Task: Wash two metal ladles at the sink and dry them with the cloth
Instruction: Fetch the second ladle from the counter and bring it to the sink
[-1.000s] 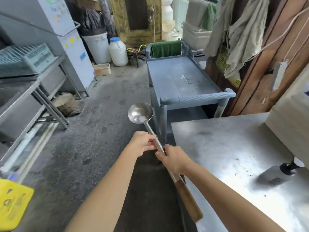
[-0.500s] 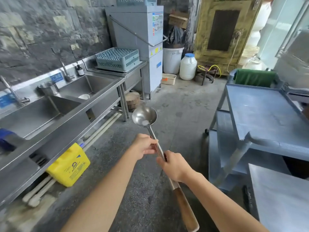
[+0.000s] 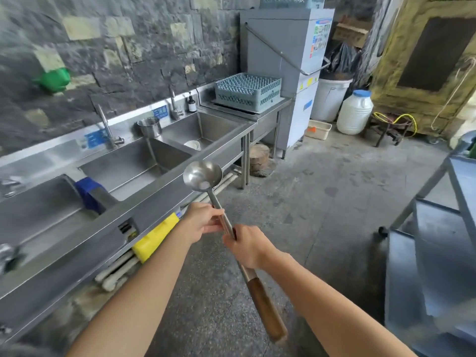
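Metal ladle (image 3: 203, 175), both hands gripping

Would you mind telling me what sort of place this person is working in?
Most likely the dishwashing area of a commercial kitchen: a long steel sink with several basins runs along the stone wall, a rack sits by a tall dishwasher, and both hands hold a ladle.

sink (image 3: 164, 161) left; rack (image 3: 247, 92) behind; cart (image 3: 438, 228) right, partly cut off

dish rack (image 3: 247, 92) beside dishwasher (image 3: 288, 60) | white jug (image 3: 354, 112) on floor | yellow container (image 3: 154, 237) (under the counter)
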